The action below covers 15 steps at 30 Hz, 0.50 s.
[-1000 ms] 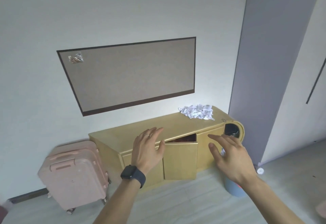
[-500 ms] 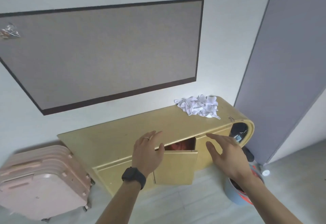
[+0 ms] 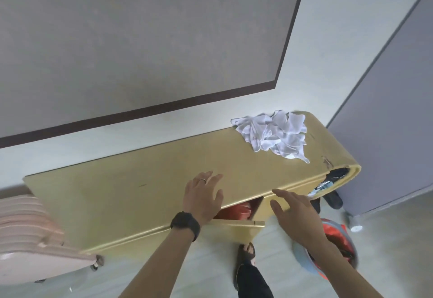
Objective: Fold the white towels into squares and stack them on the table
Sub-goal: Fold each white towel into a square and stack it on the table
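While a pink suitcase (image 3: 28, 234) sits at the left, the left hand (image 3: 202, 198) is over the yellow table (image 3: 131, 194), fingers spread, holding nothing. The right hand (image 3: 295, 218) is flat and empty too. White towels (image 3: 273, 133) lie crumpled on the table's right end.

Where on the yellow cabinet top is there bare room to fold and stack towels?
Bare: the cabinet top from its left end, beside the pink suitcase, up to the white towels; the left hand is over its middle. Crowded: the right end, covered by the towels.
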{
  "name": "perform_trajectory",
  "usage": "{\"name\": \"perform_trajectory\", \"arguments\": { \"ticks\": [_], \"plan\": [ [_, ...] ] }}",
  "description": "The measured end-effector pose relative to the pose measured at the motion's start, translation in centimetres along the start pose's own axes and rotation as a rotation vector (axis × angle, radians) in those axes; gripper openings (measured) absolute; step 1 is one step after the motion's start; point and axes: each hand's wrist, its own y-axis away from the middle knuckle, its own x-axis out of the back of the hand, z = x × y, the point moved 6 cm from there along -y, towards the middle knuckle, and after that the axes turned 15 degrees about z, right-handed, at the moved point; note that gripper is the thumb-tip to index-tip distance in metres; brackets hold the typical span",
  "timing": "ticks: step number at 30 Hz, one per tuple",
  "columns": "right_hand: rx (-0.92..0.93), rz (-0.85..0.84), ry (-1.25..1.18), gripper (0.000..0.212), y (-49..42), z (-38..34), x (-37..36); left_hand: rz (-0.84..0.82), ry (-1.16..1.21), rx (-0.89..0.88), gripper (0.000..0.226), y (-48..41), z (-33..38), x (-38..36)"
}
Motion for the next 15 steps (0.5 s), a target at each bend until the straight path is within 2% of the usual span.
{"name": "perform_trajectory", "arguments": {
  "ticks": [8, 15],
  "plan": [
    [0.010, -0.219, 0.108, 0.043, -16.1, 2.4, -10.8, -0.180, -0.071, 0.185, 0.048, -10.0, -3.0, -10.2],
    [-0.021, -0.218, 0.157, 0.048, -26.3, 4.3, -20.8, -0.281, -0.097, 0.313, 0.051, -14.2, -7.7, -18.6]
  ]
}}
